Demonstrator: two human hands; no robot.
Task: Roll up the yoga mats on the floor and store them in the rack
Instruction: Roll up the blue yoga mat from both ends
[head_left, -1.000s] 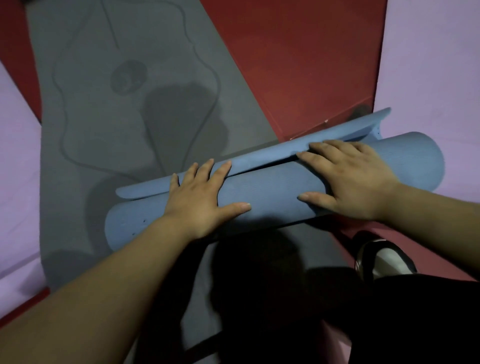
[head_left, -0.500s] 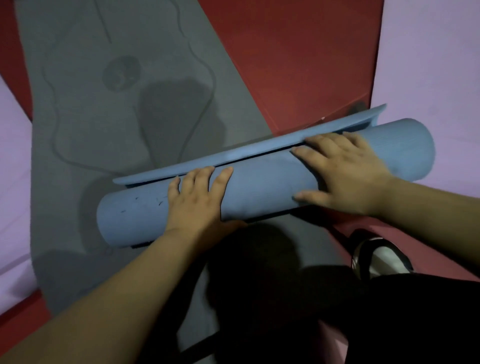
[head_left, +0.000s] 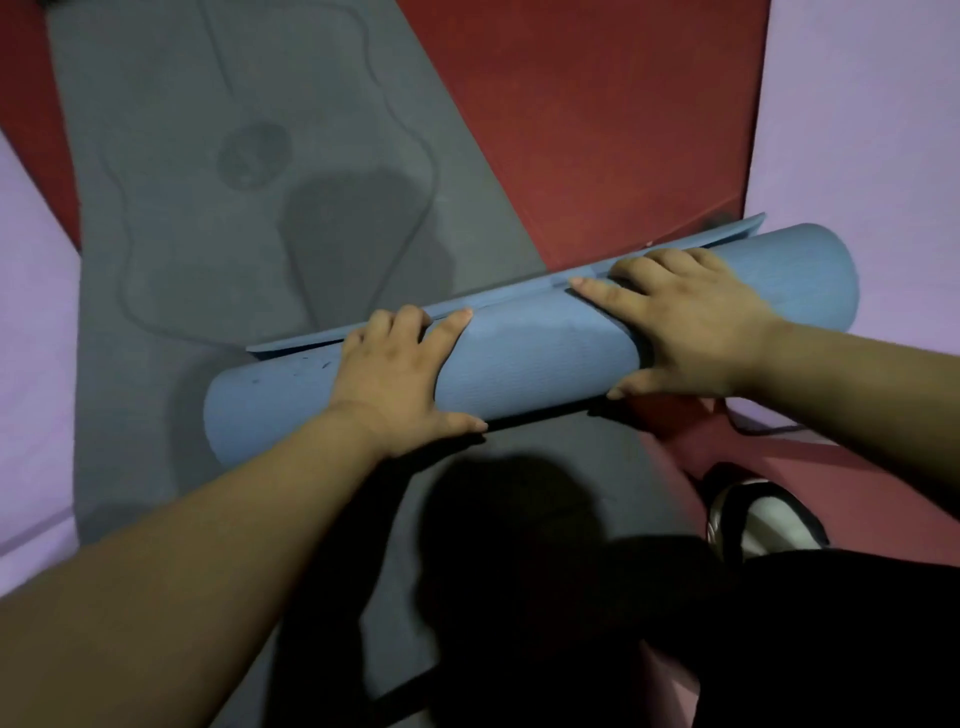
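Left hand (head_left: 400, 374) is palm-down on top of the blue mat (head_left: 524, 358). Its fingers are laid close together over the curve, tips reaching the seam on the far side, and the thumb sticks out along the near side. So it's pressing, not really grabbing.

Right hand (head_left: 691, 332) is further along toward the right end and looks more like a proper grip. The knuckles are bent and most fingers hook over the far side, the index finger points left along the seam, and the thumb is tucked at the near underside.

The blue mat itself is almost fully rolled, a fat tube lying crosswise on the floor with the right end angled away. A thin loose flap (head_left: 306, 344) pokes out flat along its far side.

The roll's left part lies on a grey mat (head_left: 234, 104) spread flat, with a faint outline printed on it. The right end reaches past the red floor (head_left: 597, 104) over the right-hand purple mat (head_left: 872, 130). There's another purple mat (head_left: 31, 312) at the left edge. A black-and-white shoe (head_left: 763, 525) sits below the right forearm.
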